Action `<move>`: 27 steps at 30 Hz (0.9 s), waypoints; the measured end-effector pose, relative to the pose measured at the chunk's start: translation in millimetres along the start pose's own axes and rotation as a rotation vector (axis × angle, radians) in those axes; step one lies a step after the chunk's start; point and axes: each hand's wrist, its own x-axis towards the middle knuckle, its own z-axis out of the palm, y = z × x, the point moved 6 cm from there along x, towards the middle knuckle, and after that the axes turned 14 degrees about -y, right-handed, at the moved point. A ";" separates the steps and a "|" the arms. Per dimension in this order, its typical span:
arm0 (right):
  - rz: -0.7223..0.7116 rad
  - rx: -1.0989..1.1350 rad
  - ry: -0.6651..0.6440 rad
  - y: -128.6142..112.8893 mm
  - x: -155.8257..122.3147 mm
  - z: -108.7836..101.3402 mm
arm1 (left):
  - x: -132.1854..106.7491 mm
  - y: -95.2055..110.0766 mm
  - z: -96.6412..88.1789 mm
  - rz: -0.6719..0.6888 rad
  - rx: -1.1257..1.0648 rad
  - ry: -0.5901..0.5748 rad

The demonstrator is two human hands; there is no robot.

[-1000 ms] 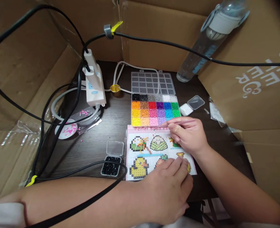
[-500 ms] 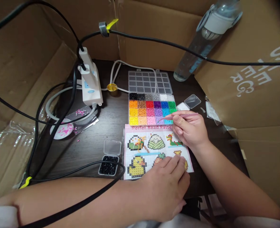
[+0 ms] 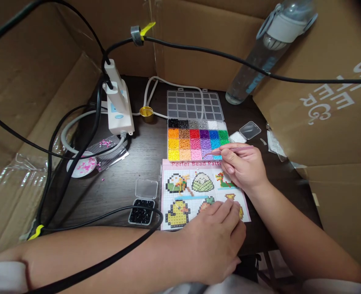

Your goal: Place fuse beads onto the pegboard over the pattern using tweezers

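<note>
My right hand pinches a pair of pink tweezers. Their tips point left, over the front row of the bead box, near the border of the pink and light purple compartments. Whether a bead is between the tips is too small to tell. Below, my left hand lies palm down on the lower right of the Perler bead pattern sheet, fingers stretched out and partly covering the printed pictures. A duck, a carrot and a dragon are among the designs on it.
Left of the sheet stands an open case of black beads. A white dish with pink beads lies near a power strip. Black cables cross above the table. A water bottle leans by the cardboard wall.
The tweezer tips have shifted slightly left across the front row of compartments. My left hand stays on the sheet. The whole view has moved a little.
</note>
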 end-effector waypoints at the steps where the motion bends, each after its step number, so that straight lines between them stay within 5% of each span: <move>1: 0.001 -0.008 0.001 0.0 0.0 -0.1 | -0.1 0.0 0.0 0.002 0.001 -0.001; 27: 0.000 0.027 0.000 1.6 -1.0 0.8 | -0.1 1.7 -1.0 -0.003 0.005 0.021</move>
